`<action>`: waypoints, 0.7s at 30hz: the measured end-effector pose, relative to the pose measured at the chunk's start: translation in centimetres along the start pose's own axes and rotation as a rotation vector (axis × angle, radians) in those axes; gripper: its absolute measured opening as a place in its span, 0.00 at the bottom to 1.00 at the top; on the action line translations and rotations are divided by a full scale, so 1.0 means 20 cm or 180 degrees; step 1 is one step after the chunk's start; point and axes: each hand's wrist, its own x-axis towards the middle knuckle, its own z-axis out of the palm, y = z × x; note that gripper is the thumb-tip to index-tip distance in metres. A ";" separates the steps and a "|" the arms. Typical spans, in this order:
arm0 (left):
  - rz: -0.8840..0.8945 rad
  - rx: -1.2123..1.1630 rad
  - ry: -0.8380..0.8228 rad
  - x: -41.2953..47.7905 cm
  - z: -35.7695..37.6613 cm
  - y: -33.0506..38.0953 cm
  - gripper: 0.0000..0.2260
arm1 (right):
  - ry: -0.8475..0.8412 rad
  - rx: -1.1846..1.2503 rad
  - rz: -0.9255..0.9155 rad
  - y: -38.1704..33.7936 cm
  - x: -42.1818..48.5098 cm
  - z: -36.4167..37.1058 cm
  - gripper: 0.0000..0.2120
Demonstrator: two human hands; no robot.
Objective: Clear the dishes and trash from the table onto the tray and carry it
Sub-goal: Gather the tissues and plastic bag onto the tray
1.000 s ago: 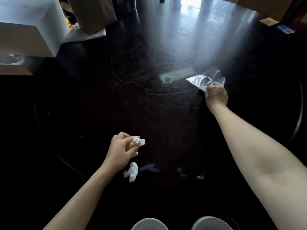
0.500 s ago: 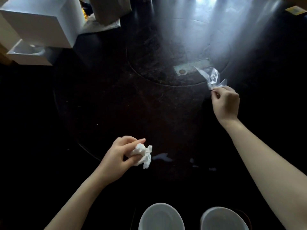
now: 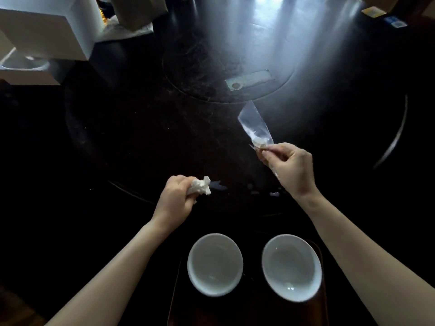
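My left hand is closed around a crumpled white tissue just above the dark table. A clear plastic wrapper sticks up and away from my right hand, which pinches its lower end. Both hands hover beyond a dark tray at the near edge. On the tray stand two empty white bowls, one on the left and one on the right. A few small pale scraps lie on the table between my hands.
White boxes and a brown paper bag stand at the far left. A round inset with a pale metal plate marks the table's middle. Small cards lie at the far right.
My left hand picked the second tissue off the table and bunched both. My right hand lifted the wrapper and drew it back toward me. The view tilted down, so the bowls and tray show fully.
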 end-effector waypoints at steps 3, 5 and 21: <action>-0.0298 -0.0694 0.0347 -0.07 -0.05 0.06 0.05 | -0.0106 0.0339 0.0259 -0.04 -0.17 -0.04 0.05; -0.0507 -0.1174 0.0428 -0.15 -0.08 0.11 0.04 | -0.0187 0.0541 0.0343 -0.09 -0.28 -0.06 0.06; -0.0627 -0.1411 0.0149 -1.13 0.03 0.13 0.10 | -0.1083 -0.0636 -0.0816 -0.19 -1.45 -0.42 0.09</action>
